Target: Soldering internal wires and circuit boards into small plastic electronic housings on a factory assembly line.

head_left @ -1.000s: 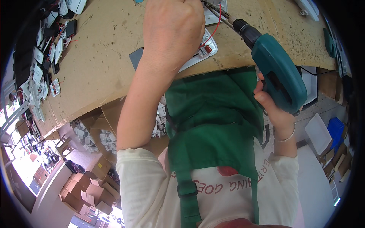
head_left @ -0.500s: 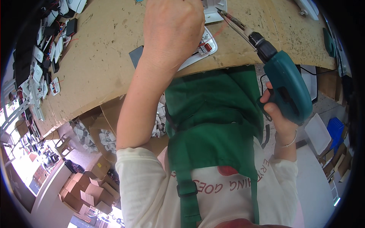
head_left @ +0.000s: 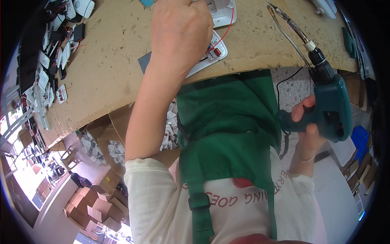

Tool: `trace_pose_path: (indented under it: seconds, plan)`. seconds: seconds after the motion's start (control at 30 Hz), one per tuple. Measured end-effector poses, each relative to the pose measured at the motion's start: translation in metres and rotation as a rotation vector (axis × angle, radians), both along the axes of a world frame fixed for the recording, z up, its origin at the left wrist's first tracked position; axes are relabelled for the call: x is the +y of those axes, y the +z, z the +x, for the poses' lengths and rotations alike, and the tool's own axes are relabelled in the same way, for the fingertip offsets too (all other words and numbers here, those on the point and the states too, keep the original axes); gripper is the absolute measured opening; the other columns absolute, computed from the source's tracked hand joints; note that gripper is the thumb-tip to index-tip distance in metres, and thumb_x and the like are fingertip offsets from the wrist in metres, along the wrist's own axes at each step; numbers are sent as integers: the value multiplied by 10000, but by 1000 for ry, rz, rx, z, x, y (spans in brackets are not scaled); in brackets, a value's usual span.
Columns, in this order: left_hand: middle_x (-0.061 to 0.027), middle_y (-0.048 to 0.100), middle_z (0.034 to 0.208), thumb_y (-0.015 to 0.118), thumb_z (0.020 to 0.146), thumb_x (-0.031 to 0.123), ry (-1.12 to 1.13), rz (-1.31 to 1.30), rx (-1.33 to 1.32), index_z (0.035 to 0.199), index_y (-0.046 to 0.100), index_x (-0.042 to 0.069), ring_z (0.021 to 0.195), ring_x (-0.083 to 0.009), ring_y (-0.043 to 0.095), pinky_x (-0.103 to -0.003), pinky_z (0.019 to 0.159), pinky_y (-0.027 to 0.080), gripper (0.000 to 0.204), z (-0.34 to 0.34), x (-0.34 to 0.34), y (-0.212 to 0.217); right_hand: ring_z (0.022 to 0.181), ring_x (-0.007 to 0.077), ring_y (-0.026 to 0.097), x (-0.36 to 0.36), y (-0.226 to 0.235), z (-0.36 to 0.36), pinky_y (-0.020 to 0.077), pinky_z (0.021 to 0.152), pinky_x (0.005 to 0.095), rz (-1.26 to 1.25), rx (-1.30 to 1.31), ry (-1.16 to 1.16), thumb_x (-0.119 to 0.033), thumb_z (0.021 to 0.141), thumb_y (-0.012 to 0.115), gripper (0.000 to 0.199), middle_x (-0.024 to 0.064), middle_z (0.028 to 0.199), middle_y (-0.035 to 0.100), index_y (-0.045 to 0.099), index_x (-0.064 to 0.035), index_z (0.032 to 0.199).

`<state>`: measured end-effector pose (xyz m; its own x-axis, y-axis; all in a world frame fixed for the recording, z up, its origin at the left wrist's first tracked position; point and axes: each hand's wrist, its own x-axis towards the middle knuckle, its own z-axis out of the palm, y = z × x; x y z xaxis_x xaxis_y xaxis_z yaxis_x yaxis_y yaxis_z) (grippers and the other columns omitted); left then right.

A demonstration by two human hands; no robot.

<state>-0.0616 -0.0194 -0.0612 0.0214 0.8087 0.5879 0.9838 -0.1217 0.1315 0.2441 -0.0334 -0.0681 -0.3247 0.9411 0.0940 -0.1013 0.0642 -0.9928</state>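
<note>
My left hand [head_left: 178, 32] rests closed on a white plastic device [head_left: 211, 55] with red wires that lies at the near edge of the cardboard-covered bench [head_left: 109, 69]. A second white device [head_left: 223, 10] lies just beyond it. My right hand [head_left: 306, 130] grips the handle of a teal electric screwdriver [head_left: 329, 105], held off the bench edge to the right. Its long bit [head_left: 288, 24] points up over the bench, apart from the devices.
Rows of white and black device parts [head_left: 48, 69] line the bench's left side. A box of white parts [head_left: 168, 130] sits under the bench. Cardboard boxes [head_left: 95, 203] stand on the floor at the lower left, a blue bin [head_left: 359, 138] at the right.
My right hand has drawn the screwdriver back and to the right, so its bit has left the white devices. My left hand has stayed on the near device.
</note>
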Motion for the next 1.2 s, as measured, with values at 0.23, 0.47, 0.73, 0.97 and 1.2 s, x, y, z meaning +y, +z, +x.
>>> trace_pose_path:
  seconds: [0.23,0.47,0.73,0.97,1.2]
  plan:
    - [-135,580,955,706,705,35,9,173,-182,809,622,7,851,-333,561,-428,776,403,137,21,-24,13,675,198,631,0,-3,0,518,573,284,-54,99,19,-361,691,863,714,128,1002,627,538,51,1174]
    - [-124,562,915,728,727,78,-2,-73,-139,834,629,14,809,-302,560,-408,712,406,159,25,-20,12,683,204,632,0,-4,-6,519,573,289,-64,136,34,-337,694,866,696,135,1016,622,537,55,1166]
    - [-137,579,817,665,805,8,37,-246,-635,883,662,18,720,-303,593,-354,621,471,79,25,-31,34,697,206,638,0,-7,-2,527,589,287,-66,139,36,-323,697,865,683,136,1019,625,539,53,1165]
    - [-143,600,831,681,773,-8,-588,787,-786,855,669,15,754,-309,601,-364,652,464,86,13,14,-25,713,206,643,0,-8,0,532,604,294,-70,105,81,-307,708,857,707,157,1055,631,519,55,1212]
    - [-158,595,1073,715,687,18,133,87,-191,805,677,23,981,-320,552,-419,841,381,124,19,-23,9,726,202,634,3,-6,0,517,629,289,-84,45,128,-290,712,853,765,184,1106,628,482,58,1283]
